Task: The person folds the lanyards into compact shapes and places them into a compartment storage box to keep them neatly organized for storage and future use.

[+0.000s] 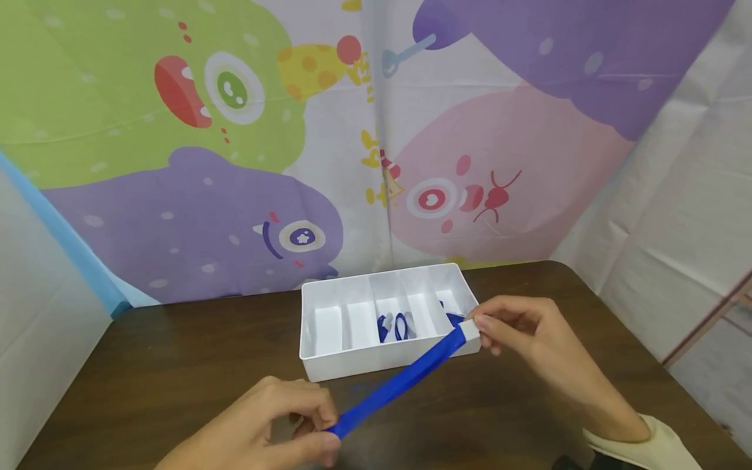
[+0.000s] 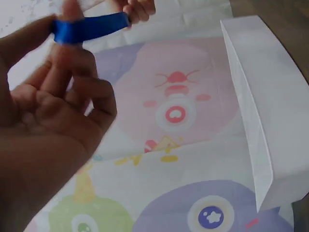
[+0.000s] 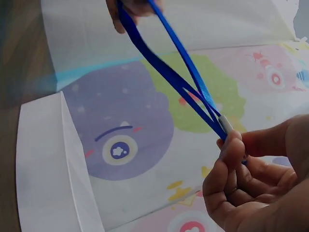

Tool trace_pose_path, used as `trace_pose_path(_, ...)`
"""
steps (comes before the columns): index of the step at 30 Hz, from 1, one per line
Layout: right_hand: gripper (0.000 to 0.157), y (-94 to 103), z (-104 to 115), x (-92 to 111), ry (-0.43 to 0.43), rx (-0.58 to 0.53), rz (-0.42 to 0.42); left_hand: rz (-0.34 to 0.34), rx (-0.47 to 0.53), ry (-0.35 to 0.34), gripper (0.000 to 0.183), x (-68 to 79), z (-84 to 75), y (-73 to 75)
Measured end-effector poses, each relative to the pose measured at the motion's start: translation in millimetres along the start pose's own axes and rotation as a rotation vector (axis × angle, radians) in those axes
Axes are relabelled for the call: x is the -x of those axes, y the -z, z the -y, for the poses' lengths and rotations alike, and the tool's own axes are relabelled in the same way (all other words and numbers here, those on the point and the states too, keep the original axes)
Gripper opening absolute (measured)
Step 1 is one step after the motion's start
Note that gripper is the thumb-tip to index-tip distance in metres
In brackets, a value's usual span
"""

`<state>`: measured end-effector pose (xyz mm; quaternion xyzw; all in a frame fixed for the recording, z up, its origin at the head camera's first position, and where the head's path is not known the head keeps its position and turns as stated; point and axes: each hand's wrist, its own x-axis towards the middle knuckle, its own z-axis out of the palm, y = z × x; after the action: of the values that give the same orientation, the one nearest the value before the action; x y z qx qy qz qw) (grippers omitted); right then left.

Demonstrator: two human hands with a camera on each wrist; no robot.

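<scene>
A blue lanyard (image 1: pixel 402 386) is stretched at a slant between both hands, in front of the white box. My left hand (image 1: pixel 258 421) pinches its lower end between thumb and fingers. At the upper end, my right hand (image 1: pixel 529 333) pinches the lanyard by its pale clasp (image 1: pixel 469 329), beside the box's right corner. In the right wrist view the clasp (image 3: pixel 225 124) looks metallic, and two strands of the lanyard (image 3: pixel 166 67) run from it towards the left hand. The right fingers cover whatever lies below the clasp.
A white divided box (image 1: pixel 364 360) stands on the dark wooden table (image 1: pixel 205 352). Small blue and whitish pieces (image 1: pixel 401 326) lie in its middle compartment; a blue piece (image 1: pixel 454 318) lies in the rightmost one. A cartoon-printed cloth (image 1: pixel 247 196) hangs behind.
</scene>
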<state>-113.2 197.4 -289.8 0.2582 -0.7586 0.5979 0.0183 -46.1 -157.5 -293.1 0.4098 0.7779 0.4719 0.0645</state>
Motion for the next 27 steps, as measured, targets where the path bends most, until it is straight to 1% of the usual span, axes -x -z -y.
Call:
trace_pose_path(1,0.010,-0.1,-0.6,-0.8,-0.005,-0.023,-0.011,0.022,0.058,-0.018,0.015,-0.5,-0.4,-0.2)
trace_pose_path(2,0.009,0.0,-1.0,-1.5,-0.006,-0.042,-0.020,0.033,0.087,-0.031,0.017,-0.7,-0.6,-0.3)
trace_pose_path(4,0.010,0.9,-1.2,-2.7,-0.008,-0.072,-0.025,0.022,0.072,-0.026,0.019,-0.3,-1.4,-0.1)
trace_pose_path(5,0.010,1.7,-1.1,-3.3,-0.008,-0.067,-0.024,0.008,0.054,-0.030,0.019,-0.1,-0.5,0.2)
trace_pose_path(6,0.010,2.7,-0.7,-3.8,-0.013,-0.058,-0.024,-0.005,0.037,-0.008,0.019,0.2,-0.2,0.7)
trace_pose_path(8,0.011,4.8,0.4,-4.8,-0.028,-0.020,-0.027,-0.022,0.013,0.015,0.017,1.6,0.9,1.6)
trace_pose_path(11,0.012,8.1,1.4,-5.8,-0.056,0.049,-0.041,-0.045,0.012,0.057,0.013,2.5,0.6,2.2)
trace_pose_path(13,0.012,9.5,2.3,-5.0,-0.071,0.101,-0.051,-0.069,-0.001,0.056,0.012,2.8,0.0,2.3)
trace_pose_path(15,0.012,10.0,2.8,-3.8,-0.069,0.141,-0.052,-0.118,-0.052,0.054,0.010,2.1,-1.3,1.4)
trace_pose_path(18,0.011,9.8,3.4,-1.3,-0.039,0.182,-0.049,-0.226,-0.195,0.058,0.011,0.1,-3.3,-1.5)
trace_pose_path(21,0.011,9.6,3.3,0.4,-0.007,0.186,-0.052,-0.333,-0.328,0.068,0.013,-3.1,-5.0,-4.2)
trace_pose_path(22,0.011,9.6,3.3,0.8,-0.003,0.188,-0.054,-0.361,-0.343,0.063,0.014,-4.0,-5.3,-4.5)
trace_pose_path(24,0.010,9.8,2.9,0.7,0.003,0.189,-0.060,-0.408,-0.355,0.012,0.017,-5.6,-5.1,-4.4)
trace_pose_path(27,0.010,10.6,2.4,-0.5,0.002,0.188,-0.067,-0.445,-0.361,-0.047,0.020,-6.1,-5.5,-3.1)
